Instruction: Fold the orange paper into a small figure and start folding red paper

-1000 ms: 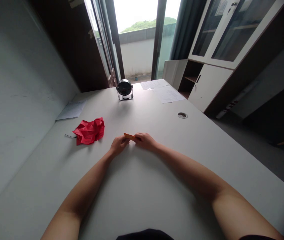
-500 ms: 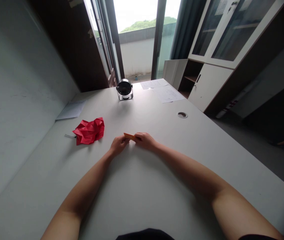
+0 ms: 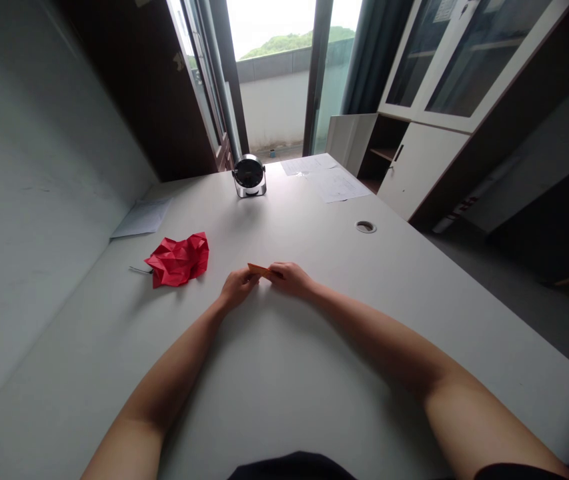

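Spanning gap between left fingers [image 3: 251, 277] and right fingers [image 3: 278, 267]: orange piece [image 3: 258, 269], pinched closed by both.

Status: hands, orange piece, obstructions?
Left grip and right grip: both on orange piece. Piece partly hidden. Red creased sheet to the left, out of the way.

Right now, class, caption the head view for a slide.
Left hand and right hand hold an orange piece near creased red paper.

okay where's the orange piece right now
In the head view, the orange piece is near the middle, held between the left hand and right hand, to the right of the red paper.
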Demonstrator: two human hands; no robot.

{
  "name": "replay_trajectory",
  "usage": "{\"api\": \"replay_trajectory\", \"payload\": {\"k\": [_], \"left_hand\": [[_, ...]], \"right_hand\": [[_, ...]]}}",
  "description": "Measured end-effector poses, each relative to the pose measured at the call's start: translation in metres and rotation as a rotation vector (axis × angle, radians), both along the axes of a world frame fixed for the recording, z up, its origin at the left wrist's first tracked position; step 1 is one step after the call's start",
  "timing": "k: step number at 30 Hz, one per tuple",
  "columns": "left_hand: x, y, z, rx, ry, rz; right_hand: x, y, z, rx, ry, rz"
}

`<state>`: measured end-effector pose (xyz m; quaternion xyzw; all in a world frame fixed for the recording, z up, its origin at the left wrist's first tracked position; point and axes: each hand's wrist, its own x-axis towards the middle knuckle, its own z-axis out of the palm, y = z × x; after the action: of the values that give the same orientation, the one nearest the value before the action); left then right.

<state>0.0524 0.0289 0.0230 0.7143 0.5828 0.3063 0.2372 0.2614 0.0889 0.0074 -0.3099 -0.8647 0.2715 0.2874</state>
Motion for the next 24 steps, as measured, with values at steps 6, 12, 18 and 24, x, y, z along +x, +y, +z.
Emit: {"api": "replay_trajectory", "payload": {"k": [6, 12, 18, 24], "left_hand": [[0.0, -0.0001, 0.0004, -0.009, 0.015, 0.003], [-0.0006, 0.0002, -0.0012, 0.006, 0.01, 0.004], [-0.0013, 0.0011, -0.0018, 0.002, 0.018, -0.004], [-0.0015, 0.0013, -0.0021, 0.007, 0.022, -0.004]], "right_hand": [[0.0006, -0.0018, 0.0034, -0.011, 0.012, -0.007], [0.0007, -0.0026, 0.0038, -0.015, 0.013, -0.009], [0.0012, -0.0019, 0.0026, -0.021, 0.013, -0.012], [0.0009, -0.0023, 0.0032, -0.021, 0.011, -0.015]]}}
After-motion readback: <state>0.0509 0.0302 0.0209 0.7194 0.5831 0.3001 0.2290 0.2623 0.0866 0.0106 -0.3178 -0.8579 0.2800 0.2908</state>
